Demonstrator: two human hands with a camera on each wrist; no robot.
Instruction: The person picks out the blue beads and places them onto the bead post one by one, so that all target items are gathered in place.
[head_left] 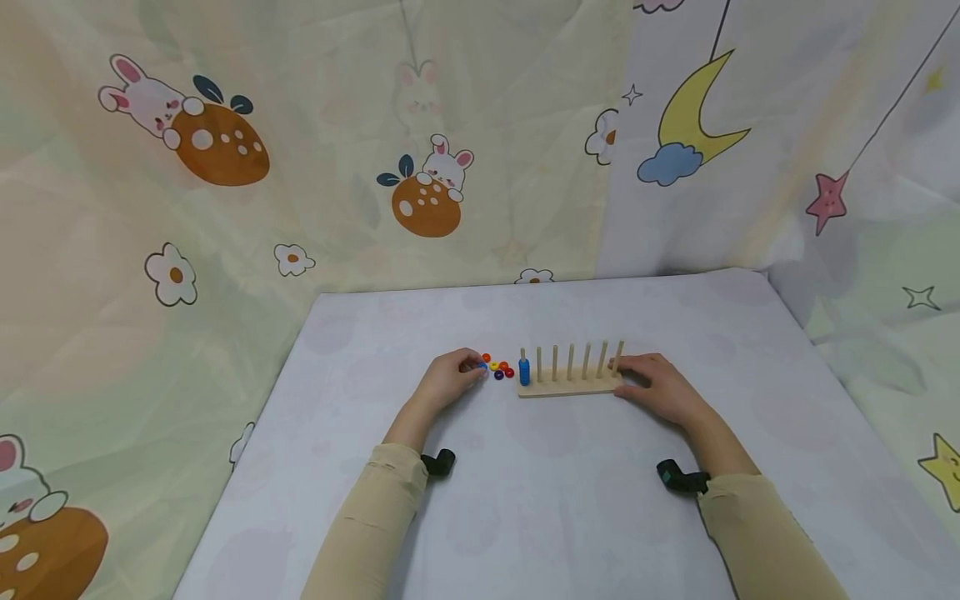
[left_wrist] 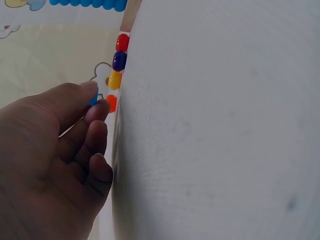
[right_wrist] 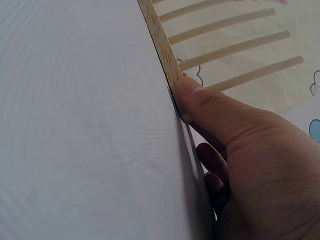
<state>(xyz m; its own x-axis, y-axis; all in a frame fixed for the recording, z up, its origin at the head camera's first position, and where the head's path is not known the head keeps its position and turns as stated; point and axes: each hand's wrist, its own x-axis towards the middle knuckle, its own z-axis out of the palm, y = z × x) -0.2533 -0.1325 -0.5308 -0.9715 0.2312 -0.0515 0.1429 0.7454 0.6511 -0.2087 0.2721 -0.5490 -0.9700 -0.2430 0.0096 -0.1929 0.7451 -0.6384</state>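
Note:
My left hand (head_left: 450,379) pinches a small blue bead (left_wrist: 93,100) between thumb and forefinger, just left of the loose beads. At the other side, my right hand (head_left: 662,388) grips the right end of a wooden peg rack (head_left: 570,388), its thumb (right_wrist: 190,86) on the front edge of the base. Several upright pegs stand in a row along the rack. Blue beads (head_left: 524,372) are stacked on the leftmost peg, and the other pegs are bare. In the left wrist view the stack shows as a blue row (left_wrist: 90,3) at the top.
Between my left hand and the rack lie several loose beads, among them a red bead (head_left: 510,373), a dark purple bead (head_left: 498,375) and a yellow bead (head_left: 494,367). A white cloth covers the table (head_left: 525,500). Printed curtains (head_left: 517,167) hang behind it and at the sides.

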